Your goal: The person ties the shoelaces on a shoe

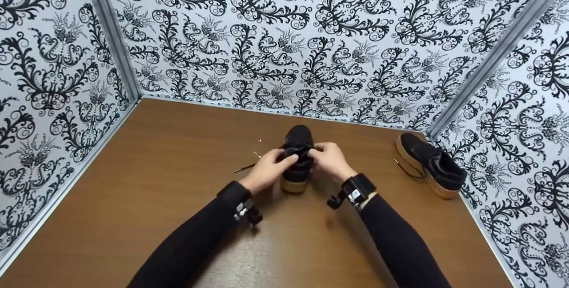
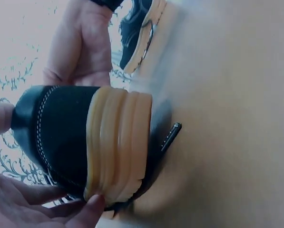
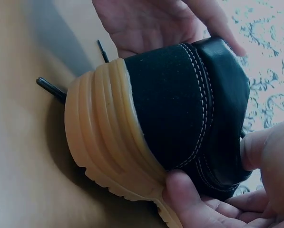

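Observation:
A black shoe (image 1: 298, 168) with white stitching and a tan rubber sole stands on the table, toe pointing away and heel toward me. My left hand (image 1: 270, 168) grips its left side, thumb over the upper and fingers along the side. From the right, my right hand (image 1: 330, 160) holds the opposite side, its thumb at the collar in the right wrist view. The heel and thick ridged sole (image 2: 120, 142) fill the left wrist view. A dark lace end (image 2: 171, 135) sticks out beside the sole. The shoe's lacing is mostly hidden between the hands.
The matching shoe (image 1: 431, 163) rests at the right edge of the brown table (image 1: 178, 146), its lace hanging over the sole. Black-and-white patterned walls (image 1: 284, 48) enclose the back and sides. Another lace tip (image 1: 242, 169) lies left of the left hand.

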Demonstrator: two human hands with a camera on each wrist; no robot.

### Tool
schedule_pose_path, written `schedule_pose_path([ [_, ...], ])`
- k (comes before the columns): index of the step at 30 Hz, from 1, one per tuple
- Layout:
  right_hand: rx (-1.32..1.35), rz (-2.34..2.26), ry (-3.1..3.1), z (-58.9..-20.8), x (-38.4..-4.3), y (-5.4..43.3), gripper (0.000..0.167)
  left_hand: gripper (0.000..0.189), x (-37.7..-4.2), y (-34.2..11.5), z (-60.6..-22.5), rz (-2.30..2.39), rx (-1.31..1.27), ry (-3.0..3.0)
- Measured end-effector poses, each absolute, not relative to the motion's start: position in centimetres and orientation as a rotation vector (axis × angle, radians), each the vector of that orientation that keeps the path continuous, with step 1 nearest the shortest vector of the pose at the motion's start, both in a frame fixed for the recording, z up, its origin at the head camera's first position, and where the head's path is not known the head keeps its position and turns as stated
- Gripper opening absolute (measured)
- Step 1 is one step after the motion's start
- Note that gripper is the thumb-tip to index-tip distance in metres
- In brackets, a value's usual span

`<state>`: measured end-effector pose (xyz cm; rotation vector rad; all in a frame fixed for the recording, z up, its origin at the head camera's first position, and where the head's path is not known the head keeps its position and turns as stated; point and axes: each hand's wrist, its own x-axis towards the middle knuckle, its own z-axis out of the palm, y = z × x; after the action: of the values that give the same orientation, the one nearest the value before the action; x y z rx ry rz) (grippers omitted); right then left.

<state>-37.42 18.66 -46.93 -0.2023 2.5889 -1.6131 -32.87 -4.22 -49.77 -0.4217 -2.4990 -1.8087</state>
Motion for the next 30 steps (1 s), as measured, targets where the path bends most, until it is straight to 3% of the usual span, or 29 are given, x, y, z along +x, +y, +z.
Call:
schedule_pose_path([
  [18, -0.411, -1.502, 2.672, -48.4, -31.8, 17.7, 0.031, 0.06, -26.9, -6.4, -50.0, -1.725, -0.458, -2.538],
  [30, -0.519, -1.468, 2.67, -48.8, -28.5, 18.6, 0.037, 0.048, -24.7, -6.9, -49.0, -1.614, -0.527, -2.637],
])
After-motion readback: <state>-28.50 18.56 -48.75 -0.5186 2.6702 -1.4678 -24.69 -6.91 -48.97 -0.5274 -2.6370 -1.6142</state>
